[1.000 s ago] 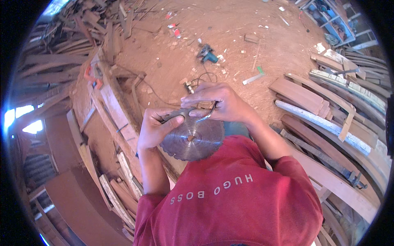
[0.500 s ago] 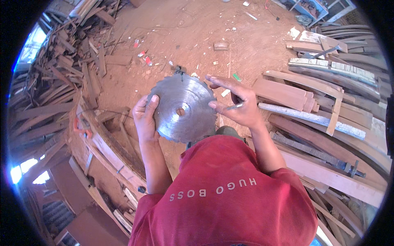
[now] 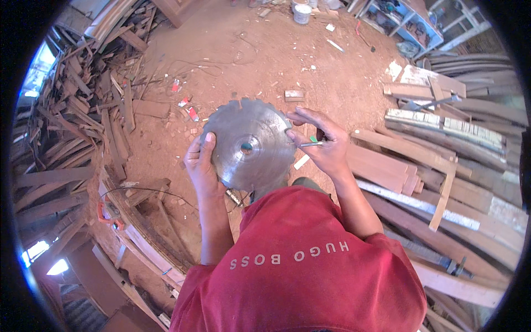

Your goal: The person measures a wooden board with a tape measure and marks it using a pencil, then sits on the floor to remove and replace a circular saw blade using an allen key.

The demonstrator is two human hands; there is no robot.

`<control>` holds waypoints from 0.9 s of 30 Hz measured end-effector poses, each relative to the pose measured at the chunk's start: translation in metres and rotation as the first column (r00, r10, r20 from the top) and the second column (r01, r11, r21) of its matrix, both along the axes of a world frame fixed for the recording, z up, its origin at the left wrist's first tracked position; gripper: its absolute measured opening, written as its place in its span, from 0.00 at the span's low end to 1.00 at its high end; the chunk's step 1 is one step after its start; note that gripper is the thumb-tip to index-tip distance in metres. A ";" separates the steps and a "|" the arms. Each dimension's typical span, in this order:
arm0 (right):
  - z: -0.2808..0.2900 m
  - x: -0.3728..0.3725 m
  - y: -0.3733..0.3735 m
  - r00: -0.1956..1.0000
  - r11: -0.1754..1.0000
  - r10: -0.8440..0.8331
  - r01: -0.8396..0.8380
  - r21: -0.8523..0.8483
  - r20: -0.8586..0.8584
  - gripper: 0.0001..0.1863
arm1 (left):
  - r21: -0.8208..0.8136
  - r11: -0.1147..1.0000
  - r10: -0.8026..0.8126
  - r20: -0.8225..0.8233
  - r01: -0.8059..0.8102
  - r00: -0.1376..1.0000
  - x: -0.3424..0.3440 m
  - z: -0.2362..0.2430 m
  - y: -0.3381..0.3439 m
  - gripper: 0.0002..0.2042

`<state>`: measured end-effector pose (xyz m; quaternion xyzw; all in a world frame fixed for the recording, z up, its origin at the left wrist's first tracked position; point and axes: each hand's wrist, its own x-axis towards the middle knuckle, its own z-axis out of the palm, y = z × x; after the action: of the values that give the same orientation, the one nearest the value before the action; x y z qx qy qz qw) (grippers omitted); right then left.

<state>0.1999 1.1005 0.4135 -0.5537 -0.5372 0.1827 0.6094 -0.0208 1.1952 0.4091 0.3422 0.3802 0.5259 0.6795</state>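
A round steel circular saw blade with a toothed rim and a centre hole is held up before my red shirt. My left hand grips its left edge, thumb on the upper face and the other fingers mostly hidden beneath. At the right edge, my right hand has its thumb and fingertips close to the teeth. A thin grey rod is held in that hand; its kind is unclear. Whether the right fingertips touch the blade, I cannot tell. Below the blade, a small metal cylinder shows beside my left wrist.
Scrap wood is heaped along the left. Curved planks and boards are stacked on the right. A wood block and scattered chips lie on the reddish-brown floor. Farther off stand a white bucket and a blue shelf unit.
My view has shifted, showing more of the far floor. The blade and both hands sit slightly farther right in the picture. The right hand stays near the rim, the left keeps its grip.
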 end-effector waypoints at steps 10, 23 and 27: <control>-0.033 0.026 0.148 0.976 0.987 0.003 -0.038 -0.153 -0.218 0.23 | -0.093 0.983 0.151 -0.102 -0.161 0.983 0.029 -0.022 0.119 0.08; -0.158 0.061 0.321 0.898 0.681 0.351 -0.439 -0.586 -0.265 0.20 | -0.531 0.650 0.490 -0.255 -0.544 0.834 0.066 -0.151 0.184 0.09; -0.228 0.078 0.368 0.888 0.607 0.366 -0.455 -0.651 -0.278 0.21 | -0.602 0.534 0.533 -0.304 -0.593 0.789 0.093 -0.219 0.209 0.10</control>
<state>0.2779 1.4690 0.1851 -0.5925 -0.5028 0.5391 0.3247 0.0726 1.4046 0.1897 -0.0454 0.6601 0.5279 0.5325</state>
